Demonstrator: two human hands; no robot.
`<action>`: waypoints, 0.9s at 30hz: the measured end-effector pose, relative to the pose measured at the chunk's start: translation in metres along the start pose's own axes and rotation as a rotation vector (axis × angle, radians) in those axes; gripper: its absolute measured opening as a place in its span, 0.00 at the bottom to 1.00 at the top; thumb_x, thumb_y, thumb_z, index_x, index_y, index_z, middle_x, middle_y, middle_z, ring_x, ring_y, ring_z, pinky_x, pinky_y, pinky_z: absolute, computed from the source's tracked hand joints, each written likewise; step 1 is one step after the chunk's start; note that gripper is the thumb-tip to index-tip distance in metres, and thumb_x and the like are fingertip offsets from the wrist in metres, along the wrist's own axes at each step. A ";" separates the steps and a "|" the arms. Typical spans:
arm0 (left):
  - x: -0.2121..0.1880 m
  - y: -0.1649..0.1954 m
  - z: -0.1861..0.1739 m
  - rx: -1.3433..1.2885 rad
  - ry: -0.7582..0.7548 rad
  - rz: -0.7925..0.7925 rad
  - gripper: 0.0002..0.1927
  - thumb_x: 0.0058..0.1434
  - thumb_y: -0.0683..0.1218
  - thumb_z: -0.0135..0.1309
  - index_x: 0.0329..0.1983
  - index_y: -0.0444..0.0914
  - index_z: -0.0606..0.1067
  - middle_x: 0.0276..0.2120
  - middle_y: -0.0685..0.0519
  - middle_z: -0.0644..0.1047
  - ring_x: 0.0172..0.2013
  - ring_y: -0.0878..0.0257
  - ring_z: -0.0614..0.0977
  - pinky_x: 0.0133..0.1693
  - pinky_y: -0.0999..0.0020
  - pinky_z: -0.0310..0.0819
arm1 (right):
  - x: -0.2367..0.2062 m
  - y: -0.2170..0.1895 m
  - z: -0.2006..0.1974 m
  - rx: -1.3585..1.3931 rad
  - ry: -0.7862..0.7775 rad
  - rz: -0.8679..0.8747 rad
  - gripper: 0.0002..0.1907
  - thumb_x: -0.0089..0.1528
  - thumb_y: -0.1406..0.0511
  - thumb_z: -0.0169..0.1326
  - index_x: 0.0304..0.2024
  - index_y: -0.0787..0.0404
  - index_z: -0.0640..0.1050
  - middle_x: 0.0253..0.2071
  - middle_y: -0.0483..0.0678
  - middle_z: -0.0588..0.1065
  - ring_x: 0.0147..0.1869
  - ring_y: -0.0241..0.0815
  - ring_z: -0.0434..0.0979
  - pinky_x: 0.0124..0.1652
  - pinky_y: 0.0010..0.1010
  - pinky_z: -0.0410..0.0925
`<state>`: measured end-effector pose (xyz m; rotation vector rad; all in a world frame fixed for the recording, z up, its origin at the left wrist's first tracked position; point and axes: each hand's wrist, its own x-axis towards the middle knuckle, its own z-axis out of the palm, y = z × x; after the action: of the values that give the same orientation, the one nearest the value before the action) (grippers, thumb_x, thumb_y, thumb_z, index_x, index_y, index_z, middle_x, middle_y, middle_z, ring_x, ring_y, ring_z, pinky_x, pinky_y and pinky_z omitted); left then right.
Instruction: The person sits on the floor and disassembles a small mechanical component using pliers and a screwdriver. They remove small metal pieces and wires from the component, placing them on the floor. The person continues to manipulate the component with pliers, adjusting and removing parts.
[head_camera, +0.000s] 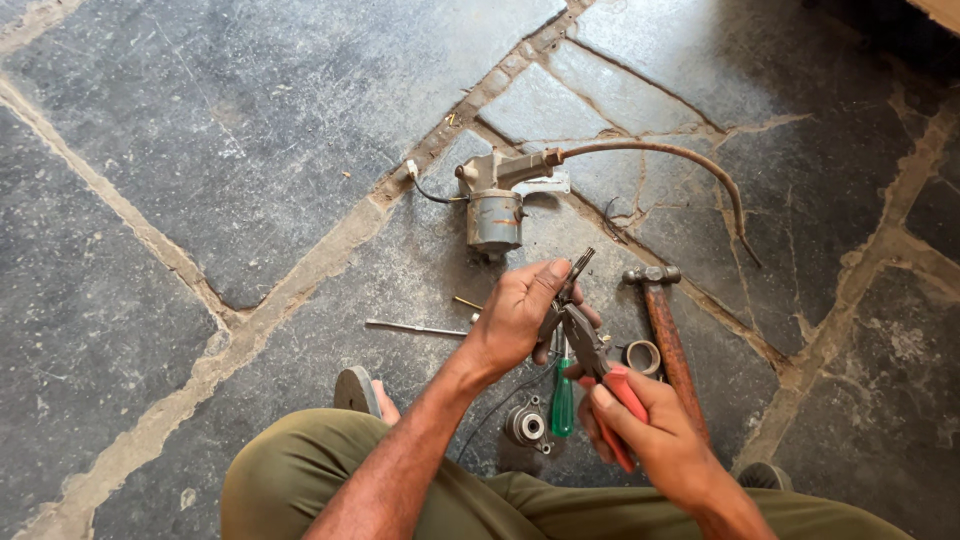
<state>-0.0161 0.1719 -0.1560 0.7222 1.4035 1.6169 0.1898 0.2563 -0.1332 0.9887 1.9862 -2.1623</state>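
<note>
My right hand (655, 435) grips red-handled pliers (598, 370), whose jaws point up and left toward my left hand. My left hand (520, 315) pinches a small dark metal part (578, 266) between thumb and fingers, right at the pliers' jaws. Both hands hover above the stone floor, over a green-handled screwdriver (562, 400) and a round metal bearing housing (527, 425). Beyond the hands lies a grey pump motor (494, 215) with a curved rusty hose (690, 165).
A wooden-handled hammer (668, 335) lies to the right of the hands, with a small ring (641, 355) beside it. A thin metal rod (415, 328) rests to the left. My knees in olive trousers (300, 470) and a sandalled foot (358, 392) frame the bottom. The floor is dark slabs with pale joints.
</note>
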 end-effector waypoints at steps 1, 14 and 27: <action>0.000 -0.002 0.000 0.087 0.022 0.046 0.25 0.75 0.58 0.41 0.36 0.35 0.77 0.24 0.54 0.79 0.17 0.68 0.73 0.18 0.68 0.65 | -0.001 -0.001 -0.002 0.105 -0.044 0.054 0.19 0.66 0.61 0.48 0.54 0.65 0.77 0.23 0.47 0.72 0.20 0.34 0.69 0.19 0.26 0.61; -0.003 0.010 0.012 0.567 0.278 0.276 0.20 0.75 0.58 0.39 0.39 0.40 0.74 0.23 0.47 0.79 0.28 0.46 0.84 0.29 0.52 0.74 | -0.004 -0.003 0.012 -0.376 0.232 -0.028 0.16 0.64 0.62 0.53 0.52 0.63 0.75 0.22 0.51 0.76 0.22 0.38 0.74 0.23 0.30 0.66; 0.000 -0.003 0.016 0.557 0.265 0.185 0.23 0.76 0.57 0.36 0.41 0.37 0.74 0.25 0.41 0.79 0.30 0.39 0.82 0.30 0.46 0.72 | -0.008 -0.002 0.028 -0.844 0.570 -0.327 0.22 0.60 0.63 0.58 0.57 0.56 0.77 0.37 0.58 0.81 0.39 0.57 0.84 0.35 0.41 0.72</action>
<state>-0.0015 0.1796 -0.1560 1.0041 2.0726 1.5053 0.1834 0.2278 -0.1285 1.2253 3.0585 -0.8938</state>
